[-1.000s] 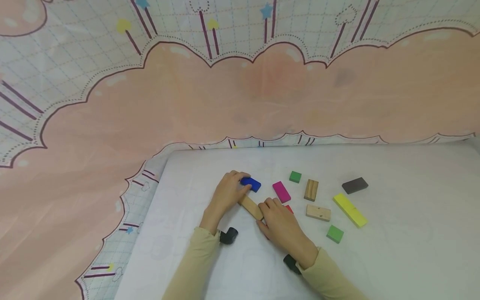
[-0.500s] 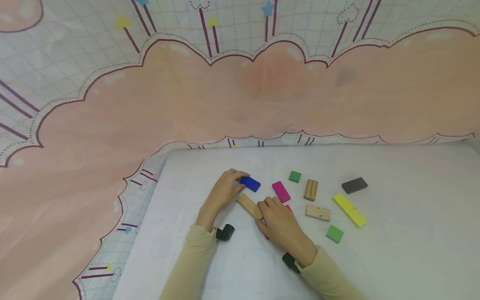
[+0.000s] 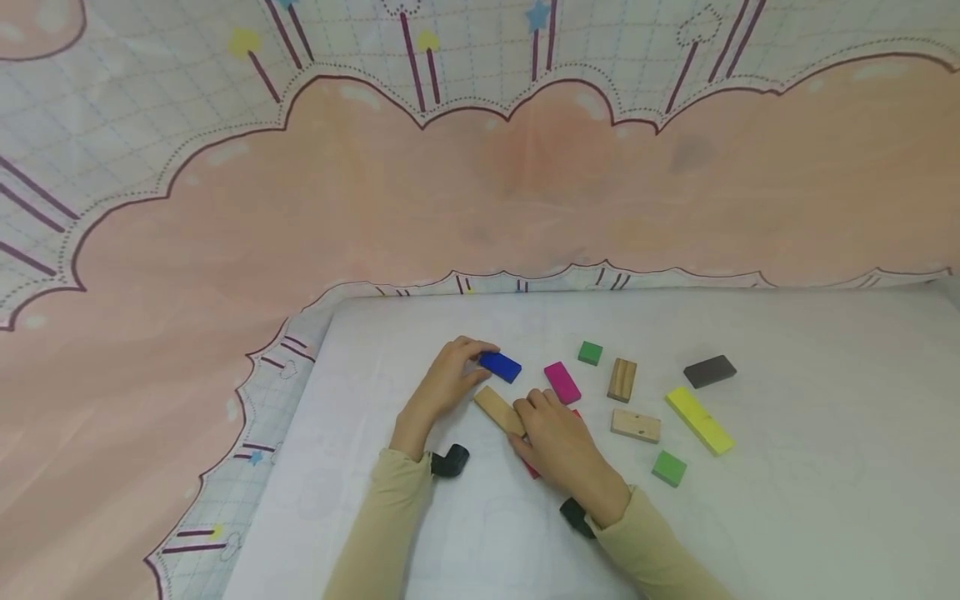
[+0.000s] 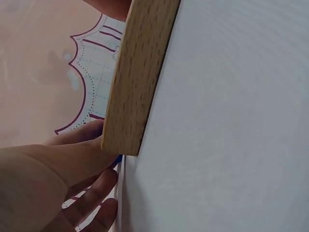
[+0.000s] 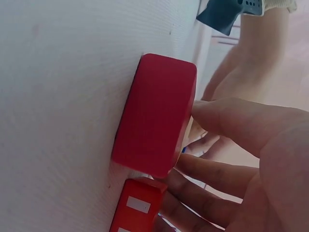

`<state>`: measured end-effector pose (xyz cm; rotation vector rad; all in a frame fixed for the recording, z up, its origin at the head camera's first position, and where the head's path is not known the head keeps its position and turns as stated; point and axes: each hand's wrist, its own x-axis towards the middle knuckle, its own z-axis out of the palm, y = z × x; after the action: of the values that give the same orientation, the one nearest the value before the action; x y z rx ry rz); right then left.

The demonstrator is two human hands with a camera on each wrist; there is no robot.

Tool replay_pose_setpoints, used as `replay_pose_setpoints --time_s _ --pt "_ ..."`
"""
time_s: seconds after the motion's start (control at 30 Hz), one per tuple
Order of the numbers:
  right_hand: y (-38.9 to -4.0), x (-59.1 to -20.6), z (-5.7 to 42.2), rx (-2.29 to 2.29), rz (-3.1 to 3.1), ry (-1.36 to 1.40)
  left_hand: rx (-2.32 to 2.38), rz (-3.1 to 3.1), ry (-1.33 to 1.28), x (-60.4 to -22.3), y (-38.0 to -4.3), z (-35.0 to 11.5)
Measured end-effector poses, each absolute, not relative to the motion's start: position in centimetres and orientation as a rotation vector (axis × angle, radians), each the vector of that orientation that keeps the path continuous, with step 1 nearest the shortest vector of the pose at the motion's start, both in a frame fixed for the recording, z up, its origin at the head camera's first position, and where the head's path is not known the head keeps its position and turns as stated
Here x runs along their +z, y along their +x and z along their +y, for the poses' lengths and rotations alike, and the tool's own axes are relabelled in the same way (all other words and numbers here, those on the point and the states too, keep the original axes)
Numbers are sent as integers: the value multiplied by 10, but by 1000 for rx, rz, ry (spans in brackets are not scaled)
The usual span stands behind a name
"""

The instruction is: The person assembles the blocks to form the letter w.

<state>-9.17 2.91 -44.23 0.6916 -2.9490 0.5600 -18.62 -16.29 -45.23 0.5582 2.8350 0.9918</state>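
In the head view my left hand pinches the left end of a blue block between thumb and forefinger. Just below it, a plain wooden block lies slantwise; my right hand holds its lower right end. The wooden block looms in front of the left hand in the left wrist view, where the blue block is almost wholly hidden. A dark red block stands before the right hand in the right wrist view, beside a red block with white marks.
Right of the hands on the white table lie a magenta block, two green blocks, a grooved wooden block, another wooden block, a yellow block and a black block. A patterned cloth hangs behind.
My left hand has drawn slightly left, its thumb coming away from the wooden block. The right hand has shifted a little up and left, uncovering more of the red block beneath it.
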Motion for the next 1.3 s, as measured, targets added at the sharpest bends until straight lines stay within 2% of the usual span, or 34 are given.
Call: replay_pose_setpoints --time_s 0.4,0.87,1.3 --pt "-95 -442 29 606 -2975 686 991 2808 511 -456 -186 -165" --pt "-116 -435 32 767 -3111 565 1012 2815 547 -456 -185 -164" --pt "-132 -432 27 809 -3077 567 1024 2810 572 -455 -186 -165"
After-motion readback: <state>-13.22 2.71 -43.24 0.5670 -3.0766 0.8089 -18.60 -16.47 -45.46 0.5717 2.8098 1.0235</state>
